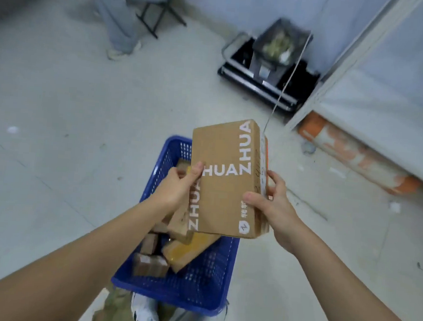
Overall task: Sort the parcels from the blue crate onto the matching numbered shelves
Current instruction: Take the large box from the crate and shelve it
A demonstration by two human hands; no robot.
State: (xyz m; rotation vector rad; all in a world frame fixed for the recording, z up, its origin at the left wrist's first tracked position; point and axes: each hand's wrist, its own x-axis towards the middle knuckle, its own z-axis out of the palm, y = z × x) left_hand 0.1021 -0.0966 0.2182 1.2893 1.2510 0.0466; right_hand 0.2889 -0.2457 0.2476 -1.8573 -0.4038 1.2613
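Note:
A brown cardboard parcel (227,171) with white "ZHUAN" lettering is lifted above the blue crate (195,285). My left hand (175,185) grips its left edge, thumb on the top face. My right hand (270,200) grips its right edge, where a label with handwriting shows. Inside the crate lie several smaller brown parcels (150,264) and a yellowish one (188,249), partly hidden under the lifted parcel.
The crate stands on a pale floor by my shoes (147,315). A black platform scale (265,73) sits ahead by the wall. A white shelf post (339,69) and an orange-white bundle (352,153) are to the right. A seated person's legs (120,19) are far left.

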